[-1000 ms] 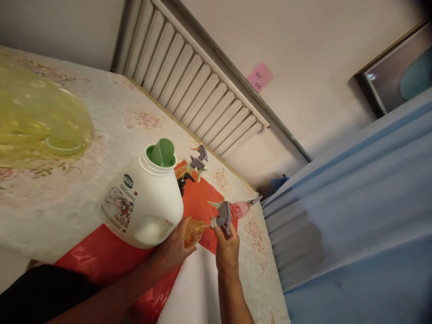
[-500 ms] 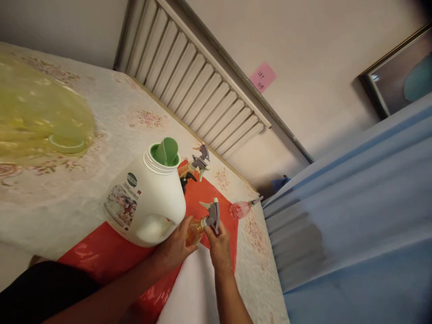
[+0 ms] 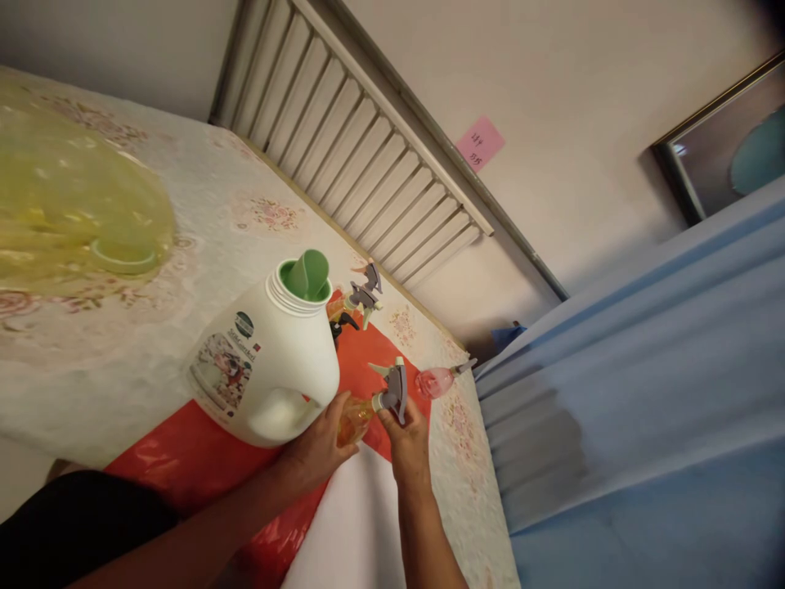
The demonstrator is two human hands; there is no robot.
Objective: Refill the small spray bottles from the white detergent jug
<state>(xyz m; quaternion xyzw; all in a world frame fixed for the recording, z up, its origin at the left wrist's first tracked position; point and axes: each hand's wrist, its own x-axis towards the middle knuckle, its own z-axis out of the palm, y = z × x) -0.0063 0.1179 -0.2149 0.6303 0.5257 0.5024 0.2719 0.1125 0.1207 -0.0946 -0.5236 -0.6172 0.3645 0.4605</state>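
My left hand (image 3: 320, 442) is wrapped round a small clear spray bottle (image 3: 354, 419) of amber liquid. At its neck, the fingers of my right hand (image 3: 410, 440) are closed on the grey trigger spray head (image 3: 393, 393), which has a white collar and nozzle. The head still appears in line with the neck; whether it is loose I cannot tell. Just left of my hands stands a large white jug (image 3: 294, 352), open at the top, with a green cup-like insert (image 3: 310, 274) in its mouth.
Behind the jug are more grey trigger sprayers (image 3: 366, 296) and a black pump top (image 3: 345, 325). A pink spray bottle (image 3: 434, 382) lies beside the red sheet (image 3: 361, 352). A yellow plastic bag (image 3: 79, 196) covers the left, a radiator (image 3: 361, 123) the back, a blue curtain (image 3: 643, 368) the right.
My right hand and the spray head have shifted slightly right, with more of the bottle's neck area showing. My left hand stays around the bottle. The view has moved a little.
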